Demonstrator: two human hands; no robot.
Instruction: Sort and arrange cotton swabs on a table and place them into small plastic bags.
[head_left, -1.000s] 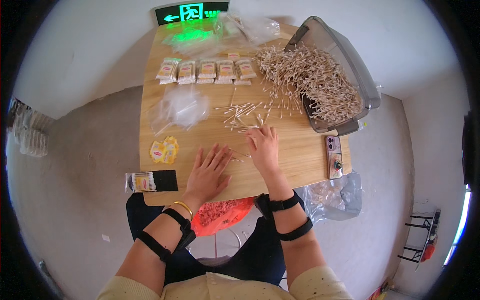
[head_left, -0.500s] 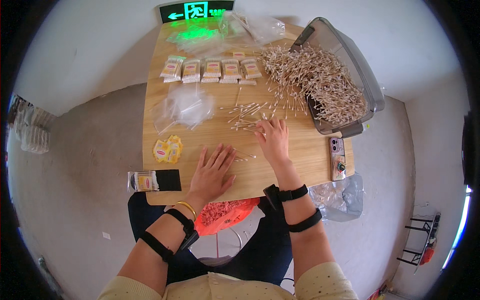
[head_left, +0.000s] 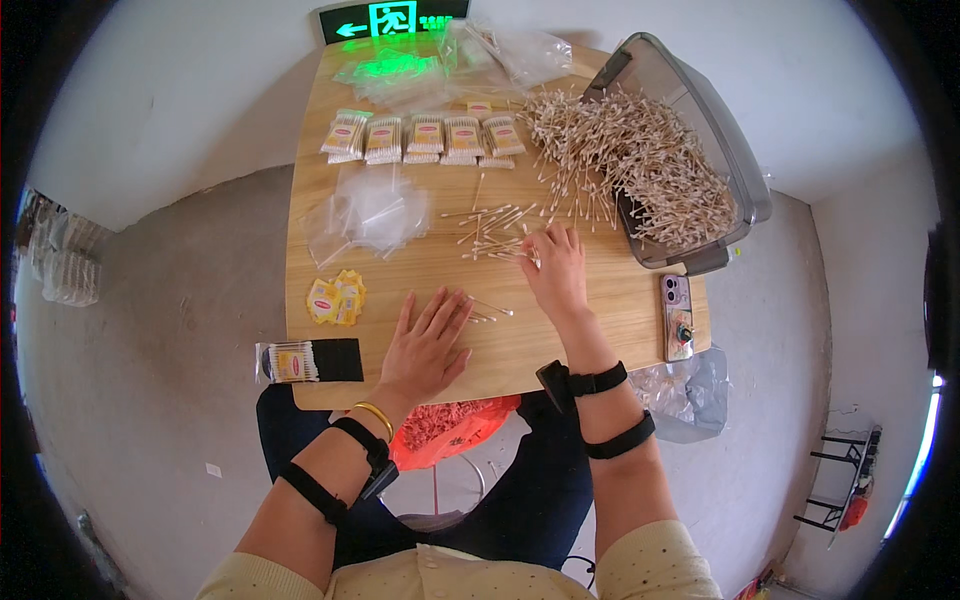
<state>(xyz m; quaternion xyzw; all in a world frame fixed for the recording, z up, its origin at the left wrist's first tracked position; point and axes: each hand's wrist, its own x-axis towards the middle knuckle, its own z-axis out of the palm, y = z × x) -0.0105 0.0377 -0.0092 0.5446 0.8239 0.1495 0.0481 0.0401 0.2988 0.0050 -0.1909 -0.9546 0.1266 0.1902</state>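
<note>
My left hand (head_left: 428,343) lies flat on the wooden table, fingers stretched out. It covers part of a few cotton swabs (head_left: 490,309) whose white tips stick out past its fingers. Further right, my right hand (head_left: 556,270) has its thumb and fingers bent together at the edge of a loose scatter of cotton swabs (head_left: 492,228). A white swab tip shows between those fingertips; the rest of what they pinch is hidden. Beyond the scatter, a big heap of swabs (head_left: 660,165) spills out of a tipped grey plastic bin (head_left: 735,150).
Packed swab bags (head_left: 424,135) stand in a row at the back. Clear empty bags (head_left: 375,212) and yellow labels (head_left: 336,298) lie on the left. A swab pack on a black pad (head_left: 336,360) sits at the front left edge, a phone (head_left: 676,292) at the right edge.
My right hand has shifted slightly to the right and toward me along the edge of the scattered swabs. My left hand has stayed in place.
</note>
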